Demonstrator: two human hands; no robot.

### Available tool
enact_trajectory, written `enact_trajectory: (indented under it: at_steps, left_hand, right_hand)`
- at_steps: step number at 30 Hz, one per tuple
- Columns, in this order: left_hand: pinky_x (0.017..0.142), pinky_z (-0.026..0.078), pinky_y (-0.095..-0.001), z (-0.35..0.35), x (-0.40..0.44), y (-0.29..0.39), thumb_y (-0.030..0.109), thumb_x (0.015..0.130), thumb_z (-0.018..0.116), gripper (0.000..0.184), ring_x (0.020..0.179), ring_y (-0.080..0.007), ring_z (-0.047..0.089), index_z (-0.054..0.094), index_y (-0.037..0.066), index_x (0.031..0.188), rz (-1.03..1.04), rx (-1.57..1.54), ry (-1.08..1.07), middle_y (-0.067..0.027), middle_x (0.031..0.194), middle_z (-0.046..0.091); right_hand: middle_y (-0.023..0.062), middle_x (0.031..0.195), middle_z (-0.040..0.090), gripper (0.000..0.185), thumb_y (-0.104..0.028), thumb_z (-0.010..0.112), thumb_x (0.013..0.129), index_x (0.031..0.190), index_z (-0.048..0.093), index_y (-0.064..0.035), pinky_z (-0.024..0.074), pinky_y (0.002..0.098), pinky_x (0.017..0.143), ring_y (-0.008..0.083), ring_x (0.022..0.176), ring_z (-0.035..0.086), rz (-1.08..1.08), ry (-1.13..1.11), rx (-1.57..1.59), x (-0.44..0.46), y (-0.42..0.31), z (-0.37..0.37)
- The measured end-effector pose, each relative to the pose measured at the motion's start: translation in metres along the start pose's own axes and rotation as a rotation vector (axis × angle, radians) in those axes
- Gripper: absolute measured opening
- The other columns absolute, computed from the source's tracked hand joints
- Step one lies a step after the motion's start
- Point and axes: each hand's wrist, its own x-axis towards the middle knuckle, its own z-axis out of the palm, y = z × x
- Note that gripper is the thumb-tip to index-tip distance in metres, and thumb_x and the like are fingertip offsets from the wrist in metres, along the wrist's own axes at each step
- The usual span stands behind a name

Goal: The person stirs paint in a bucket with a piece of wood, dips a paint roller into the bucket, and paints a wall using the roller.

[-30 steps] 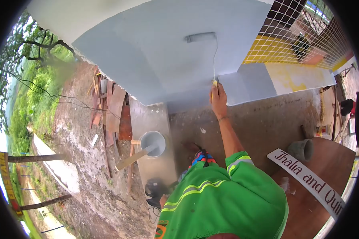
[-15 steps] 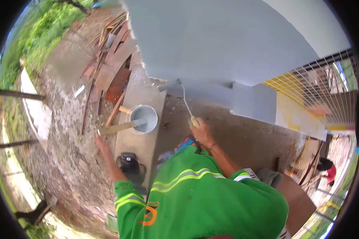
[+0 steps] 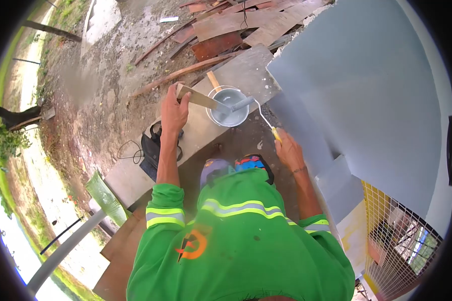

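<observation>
My left hand point(image 3: 175, 113) grips the end of a flat wooden board point(image 3: 198, 99), whose grey-coated far end reaches into a white bucket point(image 3: 232, 124) of grey paint. In my right hand point(image 3: 289, 152) is the yellow handle of a paint roller point(image 3: 243, 104). The grey roller sleeve lies over the bucket's mouth, close to or against the board's painted end; whether they touch I cannot tell. A second wooden piece point(image 3: 213, 80) sticks out past the bucket's far rim. The bucket stands on a concrete ledge point(image 3: 201, 133).
A grey-painted wall point(image 3: 366, 75) rises on the right, with white wire mesh point(image 3: 402, 241) below it. A black bag point(image 3: 153, 145) lies on the ledge left of the bucket. Beyond the ledge are scrap boards point(image 3: 218, 46) on rough ground. A bent green sheet point(image 3: 107, 198) is at lower left.
My view has turned left. The roller has moved from near the wall's lower edge to over the bucket. My left hand has raised the board's near end and still grips it.
</observation>
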Motion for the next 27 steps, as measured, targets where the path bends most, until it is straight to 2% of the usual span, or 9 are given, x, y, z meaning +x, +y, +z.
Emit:
enact_trajectory:
  at_steps: [2,8,11,14,17,20,23,27]
  left_hand:
    - [0.076,0.052,-0.0439,-0.01,-0.015,0.028,0.015,0.092,0.065,0.033,0.088,-0.0395,0.068,0.058,0.009,0.124,0.033,0.03,0.028,-0.0206,0.098,0.07]
    - [0.074,0.054,-0.0467,0.004,-0.04,0.042,0.013,0.092,0.065,0.037,0.091,-0.041,0.067,0.055,0.011,0.127,0.062,0.169,0.044,-0.021,0.103,0.069]
    - [0.073,0.054,-0.048,0.032,-0.05,0.023,0.013,0.092,0.065,0.037,0.09,-0.0401,0.068,0.055,0.011,0.127,0.038,0.16,0.06,-0.0191,0.107,0.069]
    - [0.072,0.054,-0.0488,0.036,-0.05,0.014,0.015,0.092,0.065,0.037,0.088,-0.0399,0.068,0.055,0.011,0.127,-0.015,0.135,0.09,-0.0171,0.109,0.069]
    - [0.071,0.054,-0.0491,0.038,-0.042,0.012,0.016,0.092,0.065,0.038,0.087,-0.04,0.068,0.055,0.01,0.128,-0.05,0.111,0.123,-0.0166,0.108,0.069]
    - [0.071,0.054,-0.0494,0.043,-0.034,0.011,0.017,0.092,0.066,0.041,0.086,-0.0402,0.068,0.054,0.01,0.13,-0.055,0.128,0.142,-0.0166,0.107,0.069]
    - [0.07,0.054,-0.0497,0.047,-0.028,0.007,0.019,0.091,0.066,0.043,0.086,-0.0405,0.067,0.053,0.01,0.132,-0.06,0.133,0.15,-0.0168,0.104,0.069]
    - [0.071,0.054,-0.0498,0.05,-0.028,0.004,0.019,0.091,0.066,0.044,0.086,-0.0406,0.067,0.053,0.01,0.132,-0.067,0.108,0.168,-0.0176,0.103,0.069]
  right_hand:
    - [0.0211,0.103,0.063,0.036,-0.02,0.058,0.094,0.13,0.056,-0.0146,0.0506,0.0537,0.08,0.045,0.093,0.062,-0.036,-0.128,-0.073,0.02,-0.025,-0.016]
    - [0.0217,0.097,0.064,0.029,-0.019,0.053,0.095,0.122,0.062,-0.0153,0.0552,0.0525,0.075,0.0425,0.085,0.068,-0.302,-0.129,-0.276,0.099,-0.031,0.049]
    - [0.0226,0.096,0.066,0.027,-0.018,0.052,0.094,0.118,0.065,-0.0136,0.0557,0.0519,0.076,0.0422,0.085,0.069,-0.333,-0.232,-0.365,0.115,-0.032,0.055]
    - [0.0233,0.097,0.067,0.027,-0.019,0.053,0.094,0.116,0.067,-0.0132,0.0562,0.0512,0.078,0.0422,0.086,0.07,-0.315,-0.351,-0.43,0.106,-0.055,0.008]
    - [0.0222,0.096,0.069,0.027,-0.019,0.053,0.093,0.115,0.068,-0.0145,0.0565,0.0506,0.079,0.0417,0.085,0.07,-0.366,-0.246,-0.385,0.101,-0.06,0.001]
    - [0.0222,0.097,0.069,0.028,-0.019,0.053,0.093,0.115,0.069,-0.016,0.0565,0.0506,0.08,0.0414,0.087,0.07,-0.385,-0.228,-0.402,0.12,-0.055,0.041]
    - [0.0226,0.095,0.07,0.027,-0.019,0.053,0.092,0.113,0.069,-0.0152,0.0564,0.051,0.08,0.0412,0.089,0.07,-0.321,-0.356,-0.442,0.124,-0.054,0.048]
    - [0.0208,0.093,0.07,0.025,-0.019,0.052,0.092,0.111,0.069,-0.0148,0.057,0.0506,0.077,0.0408,0.087,0.071,-0.358,-0.299,-0.466,0.11,-0.072,0.007]
